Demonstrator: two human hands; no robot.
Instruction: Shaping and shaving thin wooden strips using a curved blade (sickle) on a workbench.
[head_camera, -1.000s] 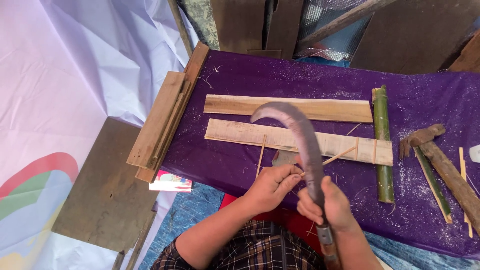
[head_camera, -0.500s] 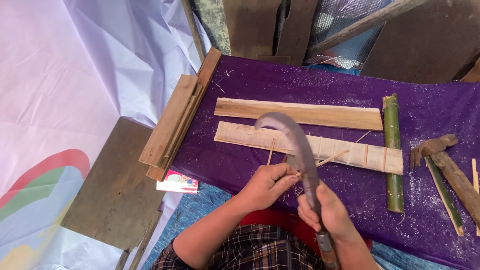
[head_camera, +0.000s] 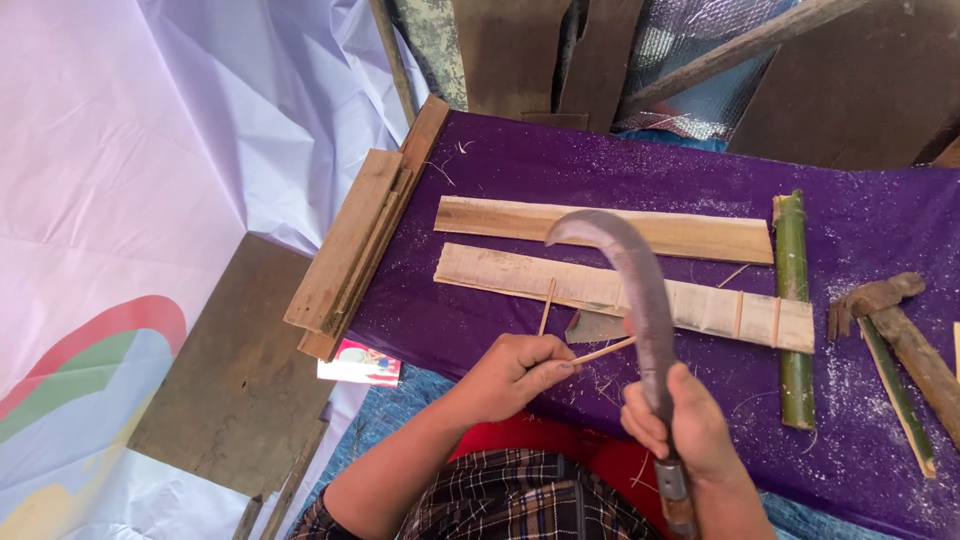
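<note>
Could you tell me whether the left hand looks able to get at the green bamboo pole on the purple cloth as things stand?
Probably not directly: the left hand pinches a thin stick, and the curved blade in the right hand stands between it and the green bamboo pole.

Your cloth (head_camera: 600, 170) is deep purple, dusted with pale specks. The planks (head_camera: 600, 220) on it are pale tan, the bamboo (head_camera: 793, 300) green. Your blade (head_camera: 640, 290) is dull grey, the stick (head_camera: 605, 351) light tan. You wear dark plaid (head_camera: 520, 500) over red.
</note>
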